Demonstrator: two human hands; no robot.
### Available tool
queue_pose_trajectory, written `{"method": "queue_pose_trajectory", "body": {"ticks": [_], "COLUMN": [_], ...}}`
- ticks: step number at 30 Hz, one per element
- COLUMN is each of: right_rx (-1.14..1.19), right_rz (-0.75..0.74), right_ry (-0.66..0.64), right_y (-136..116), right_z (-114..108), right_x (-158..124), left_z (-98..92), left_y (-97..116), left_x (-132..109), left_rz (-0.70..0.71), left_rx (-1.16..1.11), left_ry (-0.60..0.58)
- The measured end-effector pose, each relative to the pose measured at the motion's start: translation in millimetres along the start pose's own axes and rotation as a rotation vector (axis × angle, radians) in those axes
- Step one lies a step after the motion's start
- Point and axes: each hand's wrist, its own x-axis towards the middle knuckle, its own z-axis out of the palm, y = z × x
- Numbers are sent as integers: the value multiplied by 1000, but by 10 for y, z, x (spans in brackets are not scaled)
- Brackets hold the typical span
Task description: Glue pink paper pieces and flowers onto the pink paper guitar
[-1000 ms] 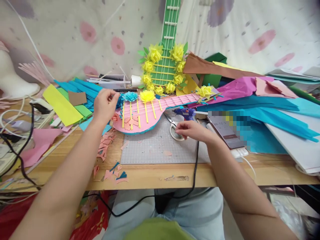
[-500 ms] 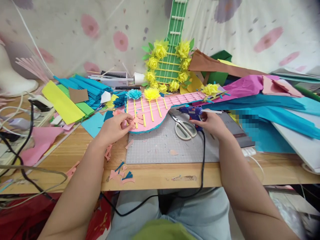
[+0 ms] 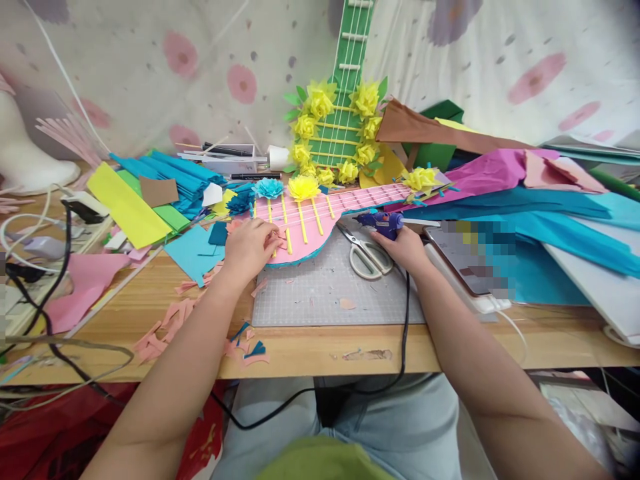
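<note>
A pink paper guitar [image 3: 320,230] with yellow bars and white strings lies on the grey cutting mat [image 3: 325,300]. Over its lower left end is my left hand [image 3: 250,248], fingers pinched at a salmon paper flower [image 3: 281,236] that they mostly cover. My right hand [image 3: 403,250] is wrapped round the handle of a blue glue gun [image 3: 384,223], its nozzle pointing left and a white glue stick out of its back. Beside it on the mat lie scissors [image 3: 369,259] with grey handles. A yellow paper flower [image 3: 303,189] and a blue one [image 3: 269,189] sit along the guitar's far edge.
A green paper guitar [image 3: 345,127] ringed with yellow flowers stands behind. Salmon scraps [image 3: 170,327] lie by my left forearm. The gun's black cord [image 3: 406,327] hangs over the table edge. A phone [image 3: 460,257] and blue paper [image 3: 560,233] are at the right.
My left hand has shifted right, further over the salmon flower on the guitar. My right hand has moved left and closed round the glue gun's handle, which now sits more upright.
</note>
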Motion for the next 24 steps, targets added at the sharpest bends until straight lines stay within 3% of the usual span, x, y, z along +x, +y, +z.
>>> {"method": "queue_pose_trajectory", "body": {"ticks": [5, 16, 19, 24], "right_rx": [5, 84, 227, 644], "right_rz": [-16, 4, 16, 19], "right_ry": [-12, 28, 28, -93], "right_y": [3, -10, 84, 140], "right_z": [-2, -37, -114, -428], "right_x": [-2, -38, -55, -114], "left_z": [71, 84, 85, 80], "left_y": [-33, -17, -24, 2], "left_x": [3, -7, -17, -7], "left_rz": [74, 40, 20, -59], "left_rx": [-42, -166, -229, -486], "left_ry": [-24, 1, 69, 233]}}
